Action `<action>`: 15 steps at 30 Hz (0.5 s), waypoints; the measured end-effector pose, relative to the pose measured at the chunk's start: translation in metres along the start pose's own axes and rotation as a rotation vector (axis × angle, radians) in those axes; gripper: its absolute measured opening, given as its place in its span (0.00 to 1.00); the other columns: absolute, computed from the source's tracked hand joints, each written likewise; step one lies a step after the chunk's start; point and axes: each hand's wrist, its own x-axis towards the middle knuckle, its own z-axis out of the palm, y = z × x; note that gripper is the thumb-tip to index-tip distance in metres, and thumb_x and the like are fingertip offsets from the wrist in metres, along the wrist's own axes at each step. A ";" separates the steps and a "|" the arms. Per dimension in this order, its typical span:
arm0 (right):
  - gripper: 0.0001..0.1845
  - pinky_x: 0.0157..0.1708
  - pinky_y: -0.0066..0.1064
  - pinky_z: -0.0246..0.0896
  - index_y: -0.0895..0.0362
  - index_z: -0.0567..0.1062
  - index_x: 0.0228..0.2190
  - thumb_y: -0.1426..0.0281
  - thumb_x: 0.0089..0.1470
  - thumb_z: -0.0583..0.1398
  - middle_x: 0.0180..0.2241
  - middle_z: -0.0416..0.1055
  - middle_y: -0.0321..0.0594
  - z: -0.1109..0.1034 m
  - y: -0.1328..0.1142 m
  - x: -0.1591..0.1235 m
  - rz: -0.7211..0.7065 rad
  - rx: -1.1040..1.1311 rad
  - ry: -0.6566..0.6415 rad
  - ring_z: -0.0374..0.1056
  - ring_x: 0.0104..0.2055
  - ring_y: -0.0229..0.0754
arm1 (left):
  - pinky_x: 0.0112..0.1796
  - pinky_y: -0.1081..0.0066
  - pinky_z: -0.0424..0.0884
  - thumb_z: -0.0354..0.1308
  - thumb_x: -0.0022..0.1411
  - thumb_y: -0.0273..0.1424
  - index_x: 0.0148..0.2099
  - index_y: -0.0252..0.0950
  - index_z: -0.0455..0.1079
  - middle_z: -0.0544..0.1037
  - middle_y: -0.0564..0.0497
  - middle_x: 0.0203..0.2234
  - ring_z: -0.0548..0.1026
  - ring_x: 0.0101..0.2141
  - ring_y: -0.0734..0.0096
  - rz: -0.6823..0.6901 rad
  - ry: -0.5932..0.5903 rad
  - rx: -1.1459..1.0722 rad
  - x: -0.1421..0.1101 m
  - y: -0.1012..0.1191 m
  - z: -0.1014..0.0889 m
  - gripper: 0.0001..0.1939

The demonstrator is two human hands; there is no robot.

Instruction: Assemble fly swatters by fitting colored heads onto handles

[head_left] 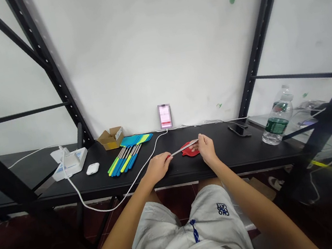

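Note:
My left hand [158,168] is closed around the red grip end of a slim metal rod [182,149], over the front of the black table. At the rod's other end, the fingers of my right hand [205,147] pinch it between thumb and fingertips. A flat red piece [188,151] with a jagged edge lies beneath the rod, partly covered by my right fingers. Whether it is joined to the rod I cannot tell. To the left rests a row of fly swatters [130,154] with blue, green and yellow handles, metal shafts and flat heads.
An open cardboard box [111,139], a white earbud case [92,168] and a white power strip [71,163] sit left. A phone [165,117] leans on the wall; another phone [239,131] and water bottle [279,122] stand right. A white cable [141,170] crosses the table.

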 end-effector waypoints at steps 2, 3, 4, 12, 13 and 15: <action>0.22 0.18 0.32 0.69 0.55 0.66 0.25 0.50 0.57 0.54 0.24 0.76 0.42 0.000 0.000 0.000 -0.008 0.008 0.023 0.72 0.20 0.42 | 0.39 0.70 0.66 0.44 0.71 0.38 0.44 0.39 0.70 0.78 0.50 0.37 0.75 0.38 0.66 -0.005 0.000 0.019 0.000 -0.001 0.001 0.15; 0.22 0.18 0.32 0.69 0.55 0.66 0.25 0.50 0.57 0.54 0.25 0.76 0.42 -0.001 0.000 0.000 -0.009 0.012 0.030 0.72 0.20 0.41 | 0.39 0.70 0.66 0.44 0.71 0.38 0.44 0.39 0.70 0.78 0.50 0.37 0.75 0.38 0.66 -0.004 -0.001 0.027 0.000 -0.001 0.001 0.15; 0.21 0.18 0.32 0.69 0.55 0.66 0.25 0.50 0.57 0.54 0.25 0.76 0.43 -0.001 0.000 0.001 -0.009 0.015 0.034 0.72 0.20 0.41 | 0.39 0.70 0.66 0.44 0.71 0.37 0.44 0.39 0.70 0.79 0.50 0.37 0.75 0.38 0.66 -0.001 -0.001 0.035 0.000 -0.001 0.001 0.15; 0.22 0.18 0.30 0.69 0.55 0.65 0.25 0.50 0.57 0.55 0.24 0.76 0.43 0.000 -0.002 0.000 -0.019 0.017 0.047 0.72 0.20 0.41 | 0.39 0.69 0.66 0.42 0.71 0.38 0.44 0.40 0.70 0.79 0.50 0.37 0.76 0.40 0.65 -0.010 -0.019 0.137 -0.001 0.000 0.001 0.16; 0.22 0.17 0.30 0.68 0.55 0.65 0.25 0.50 0.57 0.55 0.24 0.76 0.42 0.000 -0.002 0.001 -0.020 0.022 0.048 0.72 0.20 0.41 | 0.39 0.70 0.66 0.42 0.71 0.38 0.44 0.40 0.70 0.79 0.50 0.37 0.76 0.40 0.65 -0.013 -0.025 0.141 -0.001 -0.001 0.001 0.16; 0.22 0.17 0.30 0.68 0.55 0.65 0.25 0.49 0.57 0.55 0.24 0.76 0.42 0.000 -0.001 0.001 -0.019 0.028 0.050 0.72 0.20 0.41 | 0.38 0.70 0.66 0.42 0.71 0.38 0.44 0.40 0.70 0.79 0.50 0.37 0.76 0.40 0.65 -0.020 -0.034 0.145 -0.001 -0.001 0.001 0.16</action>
